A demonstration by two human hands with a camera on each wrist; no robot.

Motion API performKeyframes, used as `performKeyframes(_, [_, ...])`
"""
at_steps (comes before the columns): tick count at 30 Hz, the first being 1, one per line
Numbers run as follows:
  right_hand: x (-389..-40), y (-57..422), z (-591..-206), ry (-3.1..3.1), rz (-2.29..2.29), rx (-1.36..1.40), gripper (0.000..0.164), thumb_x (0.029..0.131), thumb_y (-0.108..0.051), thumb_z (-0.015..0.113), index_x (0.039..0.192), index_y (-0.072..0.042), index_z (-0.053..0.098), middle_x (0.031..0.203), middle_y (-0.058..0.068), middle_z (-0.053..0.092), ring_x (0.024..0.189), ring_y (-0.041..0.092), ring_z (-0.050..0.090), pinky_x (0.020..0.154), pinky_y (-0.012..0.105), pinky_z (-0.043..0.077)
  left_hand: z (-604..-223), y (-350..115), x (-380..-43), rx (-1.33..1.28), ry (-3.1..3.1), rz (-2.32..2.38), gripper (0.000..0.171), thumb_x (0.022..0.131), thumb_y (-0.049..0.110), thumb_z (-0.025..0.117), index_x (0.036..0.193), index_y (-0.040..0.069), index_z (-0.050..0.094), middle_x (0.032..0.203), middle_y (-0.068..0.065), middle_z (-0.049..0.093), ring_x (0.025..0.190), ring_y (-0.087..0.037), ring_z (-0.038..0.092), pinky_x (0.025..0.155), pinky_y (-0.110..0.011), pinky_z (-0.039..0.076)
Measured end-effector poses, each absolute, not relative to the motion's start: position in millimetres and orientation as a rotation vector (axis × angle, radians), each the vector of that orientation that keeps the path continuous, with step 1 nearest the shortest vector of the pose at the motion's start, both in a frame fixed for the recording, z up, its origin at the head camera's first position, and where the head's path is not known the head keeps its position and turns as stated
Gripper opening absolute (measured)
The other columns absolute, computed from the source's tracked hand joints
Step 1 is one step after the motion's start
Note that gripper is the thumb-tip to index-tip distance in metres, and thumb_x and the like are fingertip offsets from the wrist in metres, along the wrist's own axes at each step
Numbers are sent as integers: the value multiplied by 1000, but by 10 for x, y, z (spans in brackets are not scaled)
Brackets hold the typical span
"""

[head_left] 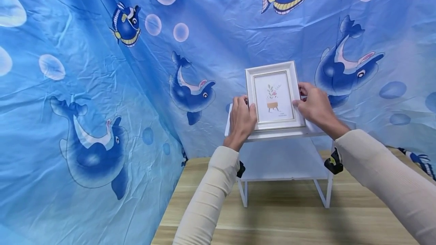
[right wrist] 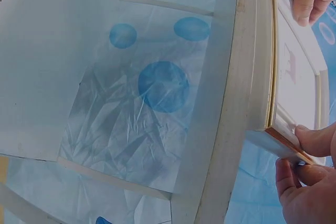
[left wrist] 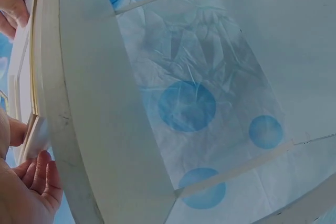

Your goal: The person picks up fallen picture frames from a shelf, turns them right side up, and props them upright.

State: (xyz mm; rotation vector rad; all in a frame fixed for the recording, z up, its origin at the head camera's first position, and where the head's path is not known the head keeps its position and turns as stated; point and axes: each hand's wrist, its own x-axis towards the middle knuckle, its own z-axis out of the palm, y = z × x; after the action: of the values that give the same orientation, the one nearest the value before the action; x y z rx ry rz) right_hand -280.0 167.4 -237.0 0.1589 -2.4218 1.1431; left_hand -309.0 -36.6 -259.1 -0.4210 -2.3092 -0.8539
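Observation:
A white picture frame [head_left: 276, 125] with a thin gold inner line stands nearly upright on the top of a small white table [head_left: 265, 135], tilted slightly in the head view. Behind its pane is a drawing of a plant in an orange pot on legs. My left hand [head_left: 242, 118] grips the frame's left side, thumb on the front and fingers behind. On the opposite side my right hand [head_left: 316, 103] pinches the edge between thumb and fingers. Both wrist views show the picture frame [right wrist: 281, 103] edge-on at the tabletop's edge, with a hand at each side.
Below the tabletop, the white table has a lower shelf [head_left: 279, 162] and thin metal legs [head_left: 327, 192]. Blue cloth [head_left: 218, 48] printed with dolphins, fish and bubbles hangs behind and to the left. The floor [head_left: 282, 222] is light wood.

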Motion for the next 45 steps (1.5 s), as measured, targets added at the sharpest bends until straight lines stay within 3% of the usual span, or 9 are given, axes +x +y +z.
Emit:
performKeyframes(10, [-2754, 1679, -2331, -2358, 1168, 163, 59, 93, 2, 61, 146, 2, 37, 142, 30, 49, 119, 47, 55, 99, 58, 46, -2556, -351, -3024, -427, -2249, -917, 33, 101, 18, 56, 128, 0, 52, 115, -12, 54, 94, -20, 59, 83, -30, 53])
performKeyframes(25, [-2666, 1680, -2372, -2317, 1219, 165, 57, 90, 5, 63, 140, 2, 35, 142, 32, 47, 121, 49, 54, 98, 58, 47, -2599, -364, -2945, -448, -2220, -917, 28, 100, 15, 56, 124, 2, 50, 112, -11, 54, 89, -17, 57, 75, -25, 52])
performKeyframes(45, [-2664, 1699, -2357, -2291, 1174, 202, 51, 87, 13, 62, 129, 6, 33, 140, 38, 45, 125, 54, 50, 101, 62, 42, -2597, -337, -2931, -491, -2166, -838, 27, 98, 10, 59, 120, 2, 46, 110, -13, 54, 87, -19, 58, 73, -28, 51])
